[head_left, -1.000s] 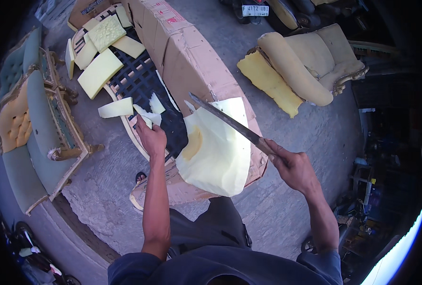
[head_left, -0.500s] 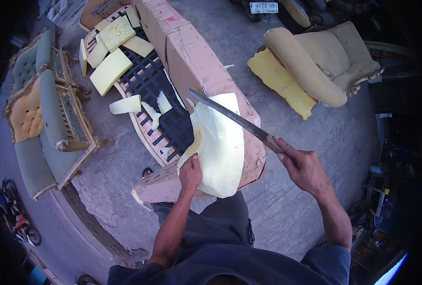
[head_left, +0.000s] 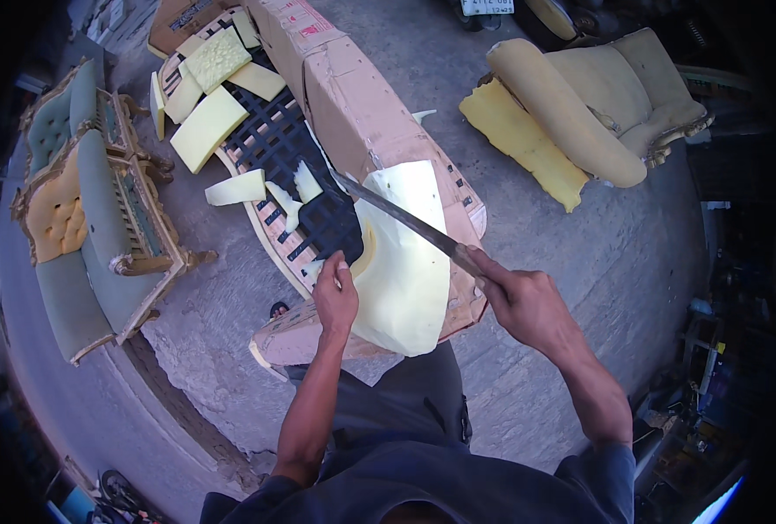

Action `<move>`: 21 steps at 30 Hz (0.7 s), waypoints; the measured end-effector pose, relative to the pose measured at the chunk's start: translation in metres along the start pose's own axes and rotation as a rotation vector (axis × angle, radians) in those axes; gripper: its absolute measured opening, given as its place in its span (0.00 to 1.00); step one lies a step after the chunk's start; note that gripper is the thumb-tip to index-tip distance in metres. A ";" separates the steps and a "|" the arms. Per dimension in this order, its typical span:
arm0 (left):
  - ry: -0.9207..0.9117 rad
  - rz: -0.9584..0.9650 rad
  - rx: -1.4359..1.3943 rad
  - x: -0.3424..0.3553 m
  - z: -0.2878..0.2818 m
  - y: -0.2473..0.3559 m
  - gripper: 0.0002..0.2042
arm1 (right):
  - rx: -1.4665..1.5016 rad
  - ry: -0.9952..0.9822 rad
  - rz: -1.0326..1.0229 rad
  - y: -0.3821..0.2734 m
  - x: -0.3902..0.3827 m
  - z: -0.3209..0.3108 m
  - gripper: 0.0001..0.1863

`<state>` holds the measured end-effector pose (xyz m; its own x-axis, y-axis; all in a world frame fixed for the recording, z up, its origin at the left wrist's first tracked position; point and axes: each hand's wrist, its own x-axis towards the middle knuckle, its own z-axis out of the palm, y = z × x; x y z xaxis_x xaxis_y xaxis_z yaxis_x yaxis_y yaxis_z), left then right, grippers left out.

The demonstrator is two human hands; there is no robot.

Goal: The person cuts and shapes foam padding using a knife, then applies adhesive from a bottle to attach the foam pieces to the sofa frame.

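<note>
A long dark-bladed knife is gripped by its handle in my right hand. The blade slants up and left across a pale cream foam sheet, its tip over the black webbing. That sheet drapes over the near end of a cardboard-covered sofa frame. My left hand is beside the sheet's inner left edge, fingertips pinched together; whether anything is between them cannot be made out. A small foam scrap shows right by those fingers.
Black webbing spans the frame, with yellow foam blocks and scraps on it. Worn armchairs stand at the left. At the right a beige sofa piece rests by a ragged yellow foam sheet.
My left hand has come off the foam sheet's lower edge and moved up and slightly left. My right hand and the knife have shifted left and slightly down.
</note>
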<state>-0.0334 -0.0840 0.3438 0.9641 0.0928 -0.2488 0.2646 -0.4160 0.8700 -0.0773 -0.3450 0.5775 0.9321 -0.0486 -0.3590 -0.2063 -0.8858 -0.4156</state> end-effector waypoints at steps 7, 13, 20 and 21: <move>0.025 0.318 -0.028 0.052 -0.021 0.070 0.14 | 0.052 0.015 0.029 0.013 -0.033 -0.013 0.24; -0.082 0.379 0.001 0.049 -0.025 0.090 0.15 | 0.011 -0.076 0.074 -0.008 -0.038 -0.013 0.26; -0.319 0.618 0.152 0.052 -0.022 0.099 0.17 | -0.029 -0.036 0.046 -0.007 -0.038 0.008 0.24; -0.330 0.625 0.152 0.052 -0.020 0.100 0.17 | -0.028 -0.032 0.027 -0.008 -0.039 0.010 0.23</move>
<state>0.0440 -0.1028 0.4266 0.8705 -0.4718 0.1397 -0.3635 -0.4253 0.8288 -0.1149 -0.3316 0.5865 0.9163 -0.0581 -0.3962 -0.2221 -0.8971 -0.3820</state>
